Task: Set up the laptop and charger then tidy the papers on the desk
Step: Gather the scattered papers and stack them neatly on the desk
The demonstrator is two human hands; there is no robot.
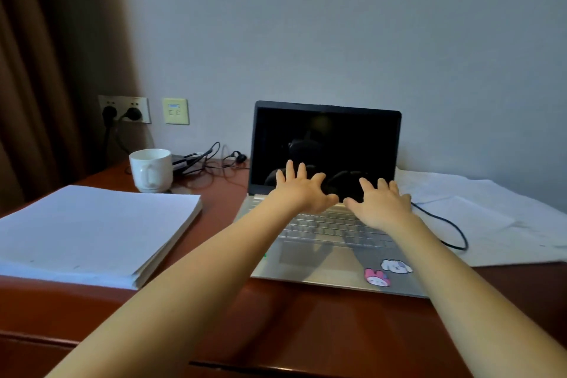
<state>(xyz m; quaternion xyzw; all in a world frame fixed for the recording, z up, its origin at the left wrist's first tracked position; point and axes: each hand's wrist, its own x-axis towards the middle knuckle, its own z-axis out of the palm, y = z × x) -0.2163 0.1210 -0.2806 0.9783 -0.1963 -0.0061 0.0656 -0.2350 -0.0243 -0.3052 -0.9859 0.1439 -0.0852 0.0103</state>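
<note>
While both reach out flat with fingers spread wide, the left hand (302,190) and right hand (380,205) hold nothing above the keys of the laptop (325,138); touching or not, it is hard to tell. It stands open mid-frame, silver, its screen black. At left, a round white mug (150,170) hides its inside, with a dark charger (181,161) just behind. A thick paper stack (92,230) lies lower left. Loose sheets (484,209) lie right, under a thin black cable (446,222).

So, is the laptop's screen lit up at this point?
No, the screen of the laptop is black and shows only faint reflections.
</note>
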